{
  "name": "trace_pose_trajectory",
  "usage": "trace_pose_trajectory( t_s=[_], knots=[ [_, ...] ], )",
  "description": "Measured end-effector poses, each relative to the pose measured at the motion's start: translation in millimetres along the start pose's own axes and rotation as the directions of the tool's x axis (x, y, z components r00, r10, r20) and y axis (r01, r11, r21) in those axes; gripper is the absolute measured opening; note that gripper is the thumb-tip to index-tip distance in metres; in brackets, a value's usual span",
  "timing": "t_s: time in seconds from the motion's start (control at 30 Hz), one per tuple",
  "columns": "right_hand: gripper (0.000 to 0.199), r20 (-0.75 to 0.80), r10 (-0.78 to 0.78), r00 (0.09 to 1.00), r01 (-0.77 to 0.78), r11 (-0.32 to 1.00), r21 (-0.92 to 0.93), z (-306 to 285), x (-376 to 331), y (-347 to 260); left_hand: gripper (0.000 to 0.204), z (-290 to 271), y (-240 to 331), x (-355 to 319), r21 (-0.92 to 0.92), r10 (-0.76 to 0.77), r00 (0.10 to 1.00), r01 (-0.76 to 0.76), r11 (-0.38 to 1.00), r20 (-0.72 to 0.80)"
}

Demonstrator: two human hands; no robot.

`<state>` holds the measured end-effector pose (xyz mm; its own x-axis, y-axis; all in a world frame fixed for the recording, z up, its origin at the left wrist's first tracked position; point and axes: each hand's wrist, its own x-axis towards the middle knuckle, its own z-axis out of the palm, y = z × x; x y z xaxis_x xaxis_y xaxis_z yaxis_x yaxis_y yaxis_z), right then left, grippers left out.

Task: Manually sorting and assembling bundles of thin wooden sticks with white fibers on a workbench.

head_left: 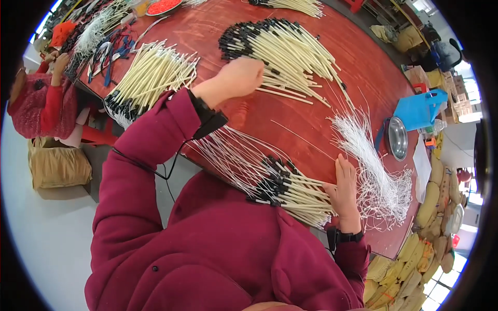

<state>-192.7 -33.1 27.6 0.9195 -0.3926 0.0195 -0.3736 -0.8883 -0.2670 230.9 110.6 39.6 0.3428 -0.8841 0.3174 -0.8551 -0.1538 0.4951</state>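
A: Two hands work on a red table (358, 67). Left hand (239, 78), reaching away from the body, is closed in a loose fist over the near edge of the far bundle (282, 52) of cream, black-tipped sticks; whether it pinches one stick I cannot tell.

B: And the right hand (343, 192)?

A: Fingers together and nearly flat, it presses on the cream ends of the near bundle (288, 189), which lies at the table's near edge, against the body. White strings (373, 171) lie just right of that hand.

B: Risk?

A: Probably spillage. The near bundle's thin white tails overhang the table edge, so a nudge from the sleeve (155, 135) could drag sticks off. Loose strings beside the right hand could also snag its fingers and tangle.

B: At the far bundle?

A: Pulling one stick may fan out its neighbours.
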Motion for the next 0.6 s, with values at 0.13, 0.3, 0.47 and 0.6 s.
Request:
trace_pose_trajectory(
  t_s=[0.13, 0.3, 0.47, 0.6],
  knots=[
    [0.081, -0.01, 0.022, 1.0, -0.022, 1.0, -0.012, 2, -5, 3, 0.016, 24, 26, 6, 0.144, 0.033, 0.993, -0.05, 0.988, 0.114],
    [0.073, 0.034, -0.02, 0.999, 0.021, 0.999, -0.032, -5, 0, 1, 0.009, 86, 45, 8, 0.161, 0.279, 0.95, -0.299, 0.941, 0.136],
    [0.077, 0.023, 0.02, 1.0, -0.02, 1.0, -0.004, -3, -5, -2, 0.01, 97, 54, 14, 0.215, 0.316, 0.944, -0.329, 0.92, 0.091],
    [0.073, -0.008, 0.019, 1.0, -0.019, 1.0, -0.024, -7, 0, 5, 0.011, 111, 39, 21, 0.257, 0.364, 0.928, -0.371, 0.893, 0.075]
  ],
)
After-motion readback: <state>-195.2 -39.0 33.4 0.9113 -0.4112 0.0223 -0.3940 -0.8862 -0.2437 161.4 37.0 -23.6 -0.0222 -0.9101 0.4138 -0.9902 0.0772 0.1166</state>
